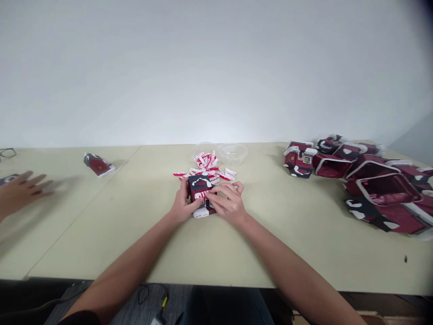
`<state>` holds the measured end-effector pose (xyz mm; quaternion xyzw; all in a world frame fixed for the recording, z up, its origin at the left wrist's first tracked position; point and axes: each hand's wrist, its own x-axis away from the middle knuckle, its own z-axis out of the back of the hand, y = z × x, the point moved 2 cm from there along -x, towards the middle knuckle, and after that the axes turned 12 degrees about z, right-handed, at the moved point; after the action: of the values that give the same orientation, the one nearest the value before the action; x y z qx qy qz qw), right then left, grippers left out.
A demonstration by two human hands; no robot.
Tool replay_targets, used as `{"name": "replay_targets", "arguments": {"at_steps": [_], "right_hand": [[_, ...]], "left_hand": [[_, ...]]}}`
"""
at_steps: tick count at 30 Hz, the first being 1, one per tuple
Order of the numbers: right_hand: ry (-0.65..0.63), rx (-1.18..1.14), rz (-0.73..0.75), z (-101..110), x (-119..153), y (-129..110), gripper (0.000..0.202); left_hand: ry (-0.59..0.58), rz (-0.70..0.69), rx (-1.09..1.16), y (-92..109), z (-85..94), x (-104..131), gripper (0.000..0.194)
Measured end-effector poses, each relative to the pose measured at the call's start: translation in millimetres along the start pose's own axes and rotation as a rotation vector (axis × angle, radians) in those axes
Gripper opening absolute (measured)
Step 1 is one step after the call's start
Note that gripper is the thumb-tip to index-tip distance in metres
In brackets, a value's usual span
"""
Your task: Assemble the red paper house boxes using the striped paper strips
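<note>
A small dark red house with a dark, white-edged roof (200,181) lies on the table between my hands. My left hand (183,203) is closed round its left side, thumb across its front. The fingertips of my right hand (228,201) press a red-and-white striped piece (202,194) against the front of the house. The left thumb rests near that same piece. Just beyond the house is a pile of similar striped pieces (206,161), partly in a clear round dish.
An empty clear dish (232,153) stands behind the pile. Several red houses (389,187) crowd the right side of the table (270,243). Another house (99,165) lies at the left. At the far left is another person's hand (25,189), fingers spread.
</note>
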<state>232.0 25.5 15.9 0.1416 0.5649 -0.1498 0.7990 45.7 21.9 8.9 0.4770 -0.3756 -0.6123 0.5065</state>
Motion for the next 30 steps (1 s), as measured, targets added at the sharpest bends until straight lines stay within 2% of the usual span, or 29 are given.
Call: {"name": "replay_targets", "arguments": {"at_steps": [6, 11, 15, 20, 25, 30], "right_hand": [[-0.094, -0.057, -0.043, -2, 5, 6, 0.016], [-0.106, -0.045, 0.036, -1, 5, 8, 0.019], [-0.064, -0.032, 0.112, 1, 3, 10, 0.019], [-0.097, -0.043, 0.069, 0, 5, 12, 0.02], [-0.043, -0.071, 0.1, 0, 6, 13, 0.015], [-0.127, -0.078, 0.08, -1, 9, 16, 0.018]], "left_hand": [[0.005, 0.006, 0.023, 1, -0.2, 0, 0.068], [0.006, -0.013, -0.028, -1, 1.7, -1, 0.072], [-0.015, -0.066, -0.066, -4, 2.2, -1, 0.071], [-0.012, -0.108, -0.091, -5, 3.1, -1, 0.074], [-0.005, -0.148, -0.127, -4, 4.5, -1, 0.073], [0.042, -0.158, -0.184, 1, 5.4, 0, 0.069]]}}
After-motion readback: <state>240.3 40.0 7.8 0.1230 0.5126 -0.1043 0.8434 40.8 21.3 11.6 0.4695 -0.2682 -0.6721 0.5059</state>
